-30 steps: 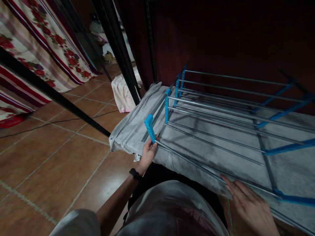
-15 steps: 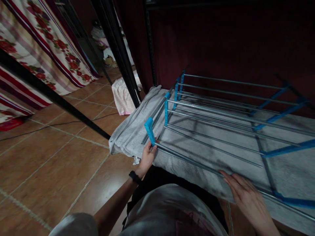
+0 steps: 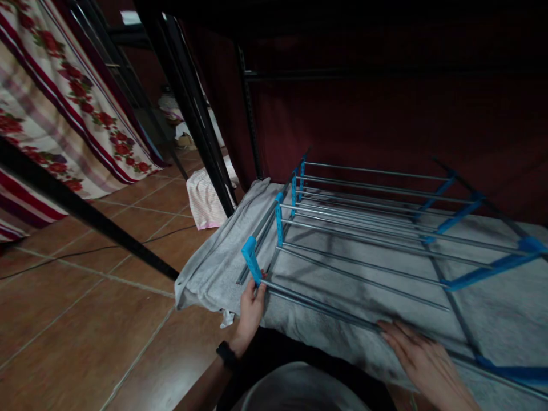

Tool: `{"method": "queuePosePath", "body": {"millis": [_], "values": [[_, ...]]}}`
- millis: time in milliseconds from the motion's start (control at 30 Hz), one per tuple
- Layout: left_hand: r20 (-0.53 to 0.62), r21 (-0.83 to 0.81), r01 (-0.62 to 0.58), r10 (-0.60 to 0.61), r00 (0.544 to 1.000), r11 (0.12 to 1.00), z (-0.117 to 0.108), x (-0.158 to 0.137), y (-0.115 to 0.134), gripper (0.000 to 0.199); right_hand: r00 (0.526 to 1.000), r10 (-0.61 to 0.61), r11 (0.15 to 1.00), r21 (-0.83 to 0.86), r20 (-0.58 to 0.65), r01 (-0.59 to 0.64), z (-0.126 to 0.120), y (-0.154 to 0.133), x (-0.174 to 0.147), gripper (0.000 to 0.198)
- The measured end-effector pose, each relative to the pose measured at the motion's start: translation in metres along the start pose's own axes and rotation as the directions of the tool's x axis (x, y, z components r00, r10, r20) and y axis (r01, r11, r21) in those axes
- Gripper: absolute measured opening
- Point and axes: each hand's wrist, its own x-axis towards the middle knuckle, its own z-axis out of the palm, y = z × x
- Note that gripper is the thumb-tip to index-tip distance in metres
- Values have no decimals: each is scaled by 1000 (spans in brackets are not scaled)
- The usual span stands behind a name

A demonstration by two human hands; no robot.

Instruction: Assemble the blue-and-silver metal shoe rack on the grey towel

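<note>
A rack of grey metal tubes with blue plastic connectors, looking like a shoe rack, lies on its side on a grey blanket. My left hand, a dark band at its wrist, is closed around the near left corner, where a blue connector meets the front tube. Farther right along that same front tube, my right hand lies over it with fingers bent round the bar. Its fingertips are partly hidden. More blue connectors slant at the rack's right end.
Black metal posts and a slanting black bar frame the bed's left side. A dark red curtain or panel hangs behind. On the tiled floor are a cable and a striped cloth. A floral curtain hangs at left.
The view has tilted up, so the rack and blanket sit lower in the picture. Both hands keep their places on the front tube, and the rack looks unmoved on the blanket.
</note>
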Motion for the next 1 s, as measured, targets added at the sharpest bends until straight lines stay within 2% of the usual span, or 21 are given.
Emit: {"method": "queuePosePath", "body": {"millis": [200, 433, 733, 900, 1000], "values": [[-30, -26, 34, -35, 999, 999, 1, 1, 1, 44, 993, 60, 990, 122, 97, -72, -6, -6, 8, 42], [-75, -11, 31, -32, 997, 999, 3, 3, 0, 49, 999, 35, 980, 197, 26, -40, -5, -7, 17, 36], [-66, -5, 24, -24, 997, 1000, 0, 9, -9, 56, 996, 72, 954, 288, 58, -85, -6, -14, 29, 38], [-20, 21, 9, -9, 1000, 1000, 1, 12, -14, 55, 996, 91, 974, 209, 5, -91, 0, -18, 22, 39], [-60, 48, 29, -26, 998, 998, -8, 5, -22, 54, 994, 100, 984, 154, -41, -92, 2, -22, 19, 38]]}}
